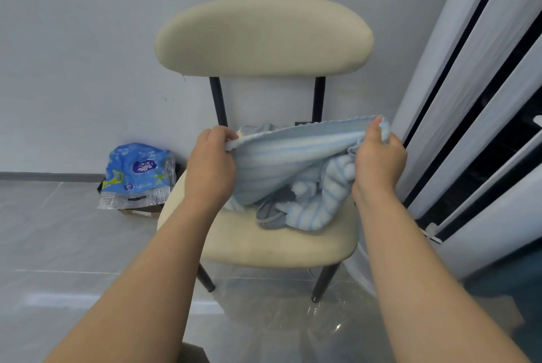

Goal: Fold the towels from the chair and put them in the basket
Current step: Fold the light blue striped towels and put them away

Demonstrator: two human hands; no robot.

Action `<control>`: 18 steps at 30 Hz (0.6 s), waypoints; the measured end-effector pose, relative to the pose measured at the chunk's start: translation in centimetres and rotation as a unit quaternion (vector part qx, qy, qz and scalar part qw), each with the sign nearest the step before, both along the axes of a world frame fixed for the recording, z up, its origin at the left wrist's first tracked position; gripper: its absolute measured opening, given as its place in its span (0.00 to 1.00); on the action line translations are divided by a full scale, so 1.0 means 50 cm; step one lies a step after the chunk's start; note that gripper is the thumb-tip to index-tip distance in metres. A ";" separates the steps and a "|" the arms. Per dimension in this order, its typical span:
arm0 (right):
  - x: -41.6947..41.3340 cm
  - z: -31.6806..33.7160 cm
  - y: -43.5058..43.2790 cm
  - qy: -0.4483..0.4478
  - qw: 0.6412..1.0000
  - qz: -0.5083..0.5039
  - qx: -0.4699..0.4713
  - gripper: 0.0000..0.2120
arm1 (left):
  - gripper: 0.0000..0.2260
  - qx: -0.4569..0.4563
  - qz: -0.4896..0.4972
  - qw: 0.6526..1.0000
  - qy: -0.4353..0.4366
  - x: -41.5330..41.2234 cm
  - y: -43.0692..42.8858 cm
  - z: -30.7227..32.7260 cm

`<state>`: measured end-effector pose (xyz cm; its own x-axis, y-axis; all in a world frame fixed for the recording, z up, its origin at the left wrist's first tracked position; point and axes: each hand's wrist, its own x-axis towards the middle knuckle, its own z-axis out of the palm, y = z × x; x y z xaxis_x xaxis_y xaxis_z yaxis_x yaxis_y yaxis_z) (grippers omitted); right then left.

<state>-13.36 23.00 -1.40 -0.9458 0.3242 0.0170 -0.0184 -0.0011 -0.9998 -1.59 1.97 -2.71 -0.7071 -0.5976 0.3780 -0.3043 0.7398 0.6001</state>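
Pale grey wall (pixel 73 54) fills the back, and glossy grey floor tiles (pixel 58 239) run open to your left and toward you. On your right, tall white panels with dark gaps (pixel 484 98) stand just beside the chair, so that side is tight. Your cream chair (pixel 264 37) faces you, its rounded seat edge nearest. Against the wall to its left, a blue plastic packet (pixel 137 172) lies on a low cardboard box (pixel 137 212); what the box holds is hidden. Over the seat you stretch the blue-striped towel (pixel 287 154) by its top edge, its lower part bunched on the seat against a grey towel (pixel 271 213). Your left hand (pixel 212 166) pinches one end with curled fingers; your right hand (pixel 378 163) grips the other end likewise.
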 end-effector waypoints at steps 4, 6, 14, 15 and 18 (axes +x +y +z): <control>0.007 0.010 0.004 -0.022 0.986 0.150 0.074 0.07 | 0.15 0.050 0.041 0.996 0.053 0.001 0.003 0.006; 0.021 0.022 0.005 -0.013 0.943 0.313 0.114 0.17 | 0.12 0.086 0.042 0.989 0.109 0.002 0.013 0.020; 0.063 -0.008 -0.039 -0.003 0.798 0.569 0.197 0.21 | 0.06 0.122 -0.054 0.988 0.075 0.000 0.064 0.021; 0.062 -0.006 -0.041 -0.009 0.817 0.548 0.179 0.12 | 0.08 0.134 -0.053 0.986 0.080 0.000 0.061 0.021; 0.052 -0.003 -0.039 -0.039 0.877 0.469 0.098 0.07 | 0.09 0.142 -0.070 0.985 0.070 0.001 0.046 0.021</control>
